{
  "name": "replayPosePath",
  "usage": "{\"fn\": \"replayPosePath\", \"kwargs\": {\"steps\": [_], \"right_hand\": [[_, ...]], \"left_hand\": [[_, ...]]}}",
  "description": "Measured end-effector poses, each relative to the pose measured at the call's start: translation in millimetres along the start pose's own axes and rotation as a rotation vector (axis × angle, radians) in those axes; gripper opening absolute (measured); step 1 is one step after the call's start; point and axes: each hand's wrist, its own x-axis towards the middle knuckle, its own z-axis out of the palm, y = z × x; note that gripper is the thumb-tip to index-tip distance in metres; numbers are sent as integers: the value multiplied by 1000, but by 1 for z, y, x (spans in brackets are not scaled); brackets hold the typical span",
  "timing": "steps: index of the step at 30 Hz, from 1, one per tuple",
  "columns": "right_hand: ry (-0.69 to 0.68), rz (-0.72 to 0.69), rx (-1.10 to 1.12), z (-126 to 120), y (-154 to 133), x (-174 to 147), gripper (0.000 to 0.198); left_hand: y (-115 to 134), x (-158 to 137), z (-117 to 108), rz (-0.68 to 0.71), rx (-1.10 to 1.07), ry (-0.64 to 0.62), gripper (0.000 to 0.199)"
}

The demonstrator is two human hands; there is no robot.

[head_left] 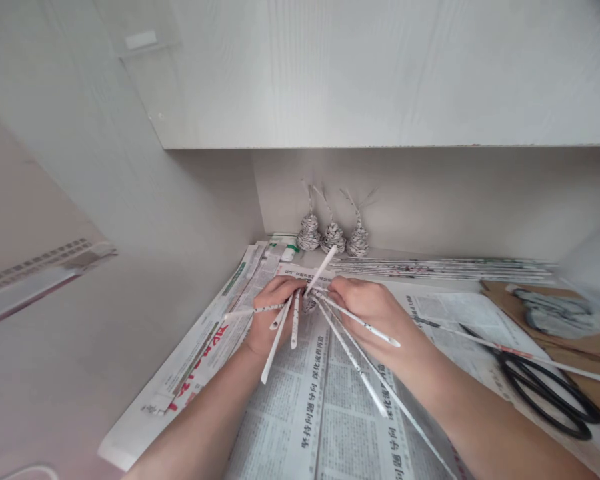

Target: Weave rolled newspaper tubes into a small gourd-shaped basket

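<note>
Between my two hands is a small woven piece (309, 305) of rolled newspaper, mostly hidden by the fingers. Several rolled paper tubes (353, 360) fan out from it toward me and to both sides, while one white tube (322, 270) points up and away. My left hand (273, 307) closes around its left side, with short tubes crossing in front of the fingers. From the right, my right hand (365, 303) grips the same piece, its fingertips largely out of sight. A long thin tube (510, 350) extends rightward from behind my right forearm.
Three woven gourd-shaped pieces (333, 238) stand against the back wall. Long paper tubes (445, 268) lie beside them. Black-handled scissors (550, 393) and a grey cloth-like bundle (560, 312) on brown paper are at right. Newspaper (300, 427) covers the surface below an overhanging white panel (380, 80).
</note>
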Motion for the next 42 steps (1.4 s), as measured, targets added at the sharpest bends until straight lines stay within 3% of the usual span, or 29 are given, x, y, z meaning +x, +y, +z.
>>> {"fn": "replayPosePath", "kwargs": {"steps": [8,14,30,42], "right_hand": [[15,83,-34,-5,11,12,31],[31,65,-17,10,9,11,22],[-48,56,-293,23,2,11,22],[-127,71,-271,23,4,12,30]], "left_hand": [[-1,-5,8,39,-102,-50,24],[9,-8,9,102,-70,-117,23],[12,-10,14,3,26,-220,26],[9,-10,16,4,114,-195,22]]}}
